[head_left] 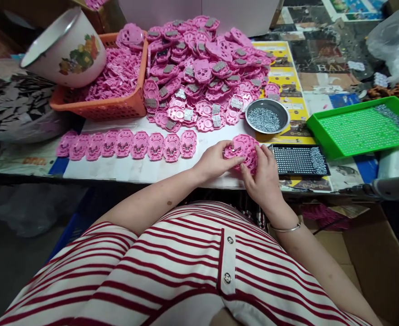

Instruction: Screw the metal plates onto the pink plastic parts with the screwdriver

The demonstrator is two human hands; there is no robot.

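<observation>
Over the front edge of the table, my left hand [215, 161] closes its thumb and fingers on the left side of a pink plastic casing [243, 146]. My right hand [264, 177] grips the same casing, or a small stack of them, from the right; whether there is more than one I cannot tell. A row of similar pink casings [139, 145] with small dark metal parts on them lies to the left of my hands. Just beyond my right hand are a metal bowl [267, 117] of small silvery pieces and a black perforated tray [296, 159] with more of them at its right end.
A large heap of pink casings [202, 70] with grey patches rises at the back. To its left, an orange basket [101, 107] holds pink parts and a tilted enamel pot [67, 50]. A green tray [358, 129] stands at right, near a dark rod-like tool [389, 186].
</observation>
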